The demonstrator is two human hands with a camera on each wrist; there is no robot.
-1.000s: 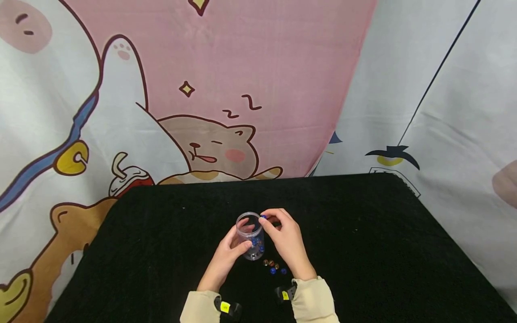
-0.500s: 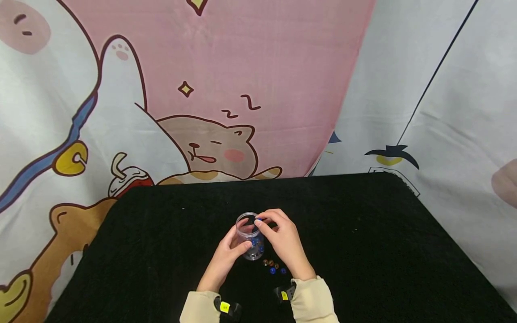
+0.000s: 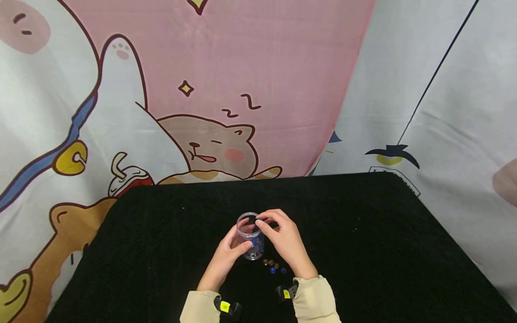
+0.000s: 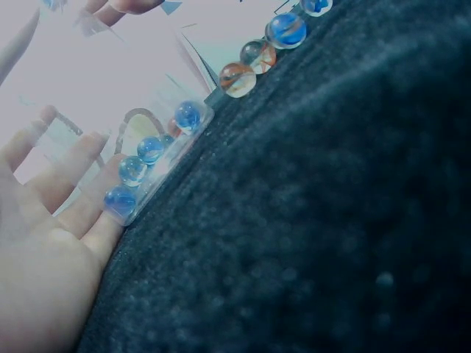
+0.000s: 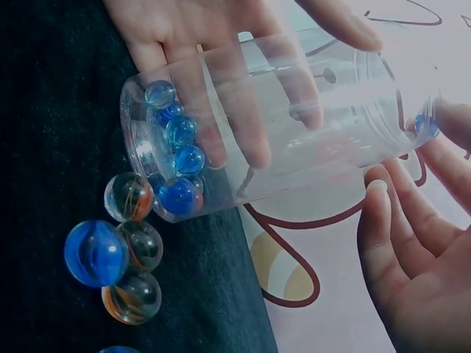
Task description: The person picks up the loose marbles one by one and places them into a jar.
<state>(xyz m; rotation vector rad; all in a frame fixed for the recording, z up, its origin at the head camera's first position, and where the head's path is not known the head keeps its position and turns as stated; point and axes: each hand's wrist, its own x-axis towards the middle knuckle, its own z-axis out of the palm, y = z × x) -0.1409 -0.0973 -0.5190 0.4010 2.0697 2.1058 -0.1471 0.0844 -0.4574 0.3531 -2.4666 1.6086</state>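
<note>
Possibly a staged indoor corner, cartoon-print cloth backdrop [image 3: 299,80], black cloth-covered tabletop [image 3: 379,246]

Cream sleeves [image 3: 316,300] (yellow-tagged wrist cameras [image 3: 235,311])

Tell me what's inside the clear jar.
Inside the clear jar, blue marbles lie together at the bottom, at least five showing. They overlap, so anything fully behind them is covered and I can't give an exact count.

Blue marble [image 5: 425,126] now farther inward over jar [image 5: 335,121]
</note>
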